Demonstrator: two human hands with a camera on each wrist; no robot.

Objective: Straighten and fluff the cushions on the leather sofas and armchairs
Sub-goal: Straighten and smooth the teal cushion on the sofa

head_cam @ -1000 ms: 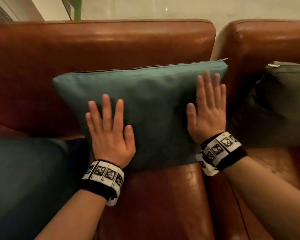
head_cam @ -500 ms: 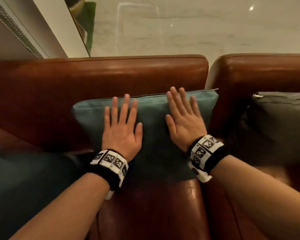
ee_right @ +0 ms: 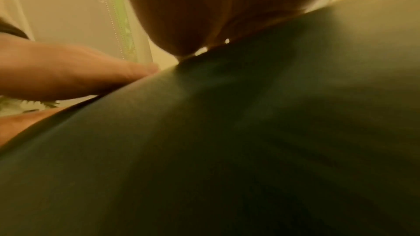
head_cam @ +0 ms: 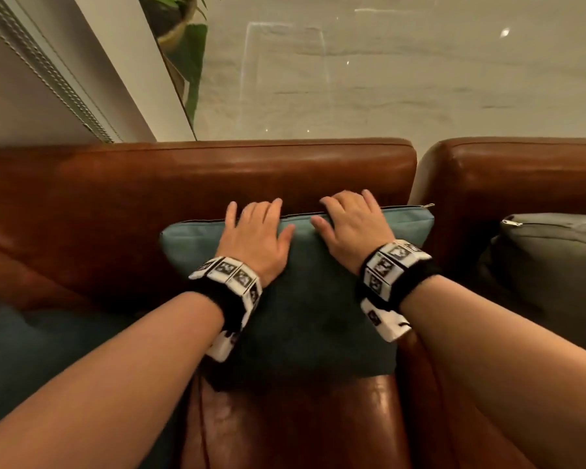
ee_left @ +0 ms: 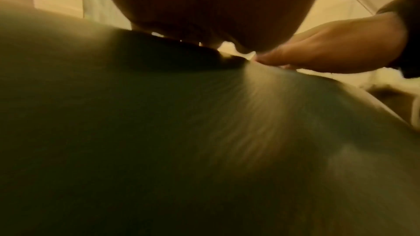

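Note:
A teal cushion (head_cam: 305, 286) stands upright against the backrest of the brown leather sofa (head_cam: 197, 177). Both hands are at its zipped top edge. My left hand (head_cam: 254, 228) has its thumb on the front face and its fingers bent over the top. A short way to its right, my right hand (head_cam: 352, 221) holds the edge the same way. In the left wrist view the teal cushion (ee_left: 204, 132) fills the frame, with the right hand (ee_left: 329, 49) beside. The right wrist view shows the teal cushion (ee_right: 250, 132) and the left hand (ee_right: 68, 71). The fingertips behind the cushion are hidden.
A grey cushion (head_cam: 555, 265) leans in the adjoining leather armchair (head_cam: 521, 170) on the right. A darker teal cushion (head_cam: 31, 350) lies on the seat at the left. Behind the sofa are a pale polished floor and a potted plant (head_cam: 180, 35).
Both hands slid up the cushion's front from flat on its face to its top edge, and the fingers now bend over it. The head view tilted upward.

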